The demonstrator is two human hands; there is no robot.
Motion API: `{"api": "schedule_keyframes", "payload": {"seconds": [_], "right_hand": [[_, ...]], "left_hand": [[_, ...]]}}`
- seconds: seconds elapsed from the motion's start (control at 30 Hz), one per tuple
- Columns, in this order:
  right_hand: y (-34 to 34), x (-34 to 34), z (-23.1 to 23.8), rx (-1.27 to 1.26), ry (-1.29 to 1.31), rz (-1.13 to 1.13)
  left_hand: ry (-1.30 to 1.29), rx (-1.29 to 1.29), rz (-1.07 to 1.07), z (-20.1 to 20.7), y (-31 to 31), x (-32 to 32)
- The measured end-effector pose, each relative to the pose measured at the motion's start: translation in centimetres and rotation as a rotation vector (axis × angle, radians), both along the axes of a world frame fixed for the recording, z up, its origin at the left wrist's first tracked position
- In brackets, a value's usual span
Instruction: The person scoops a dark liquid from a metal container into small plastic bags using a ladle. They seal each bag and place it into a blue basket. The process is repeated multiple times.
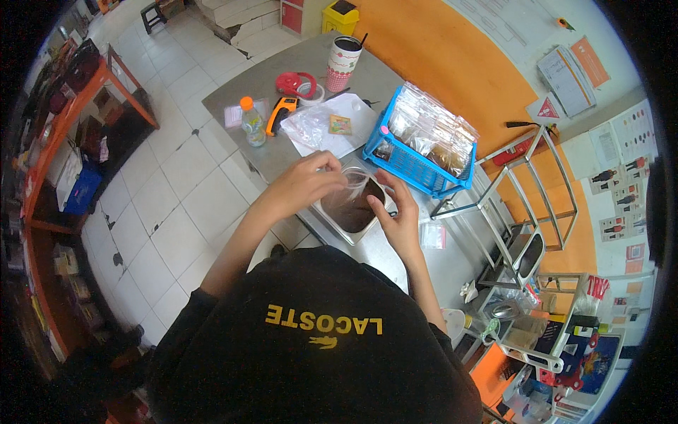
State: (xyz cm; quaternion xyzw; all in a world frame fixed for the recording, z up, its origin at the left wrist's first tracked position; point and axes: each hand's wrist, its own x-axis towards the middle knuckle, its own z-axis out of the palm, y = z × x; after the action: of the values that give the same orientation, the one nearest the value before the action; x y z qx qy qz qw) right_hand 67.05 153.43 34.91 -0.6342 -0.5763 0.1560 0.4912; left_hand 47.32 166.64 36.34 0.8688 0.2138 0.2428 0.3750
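A metal pan (365,239) with dark brown powder (345,218) stands on the steel table in front of me. Over it is a clear plastic bag (351,180), thin and hard to make out. Its left side is pinched in the curled fingers of my left hand (311,185). My right hand (400,213) has its thumb and forefinger curved around the bag's right side, above the pan's edge. Just beyond my hands lies a white paper sheet (360,113) with a small yellow-green packet (340,125) and crumpled clear plastic on it.
A blue basket (417,169) of filled clear bags stands at the far right, beside a metal frame rack (487,203). Farther back are a patterned cup (342,67), an orange-black handheld device (282,113), a red tape dispenser (295,85) and a small bottle (252,124).
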Motion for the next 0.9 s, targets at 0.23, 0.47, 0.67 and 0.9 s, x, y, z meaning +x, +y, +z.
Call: {"api": "schedule_keyframes", "payload": {"seconds": [0.23,0.47,0.67,0.9], "right_hand": [[-0.1,0.5,-1.1,-0.04,0.203,0.03],[-0.1,-1.2,0.3,0.07,0.036,0.049],[0.2,-1.9,0.1,0.128,-0.061,0.09],[0.4,-2.8,0.4,0.11,-0.012,0.1]], "left_hand": [[-0.183,-0.005,-0.019,-0.2,-0.3,-0.1],[-0.377,-0.026,0.002,-2.0,-0.1,0.1],[-0.337,-0.168,-0.036,-0.6,-0.9,0.0],[-0.316,-0.213,-0.066,-1.0,-1.8,0.3]]}}
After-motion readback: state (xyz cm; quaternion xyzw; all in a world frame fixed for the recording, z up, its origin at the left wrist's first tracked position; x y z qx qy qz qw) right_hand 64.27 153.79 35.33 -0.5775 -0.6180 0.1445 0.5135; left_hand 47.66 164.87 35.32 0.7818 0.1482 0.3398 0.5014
